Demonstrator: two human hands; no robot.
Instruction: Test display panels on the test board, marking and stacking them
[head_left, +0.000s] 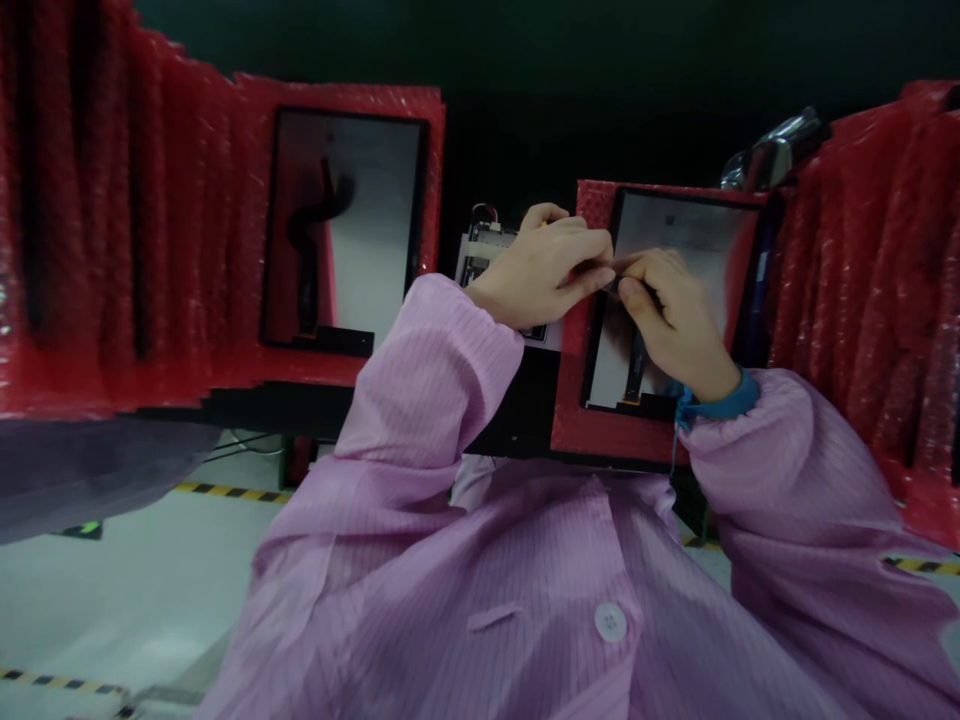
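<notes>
My left hand (551,262) and my right hand (677,318) meet fingertip to fingertip above the left edge of a display panel (652,220). Both are closed in a pinch around something small that I cannot make out. The panel lies on red bubble wrap (576,415), and a dark flex cable (635,375) shows near its lower edge, partly under my right hand. Behind my left hand and wrist is a circuit board (480,250) with a small wire connector, mostly covered. A blue wrist band (724,398) circles my right wrist.
To the left, a second display panel (375,220) rests on red bubble wrap with a dark flex cable (307,260) across it. Red bubble-wrap sleeves stand in rows at far left (150,220) and far right (862,260). A crumpled shiny bag (780,145) sits behind.
</notes>
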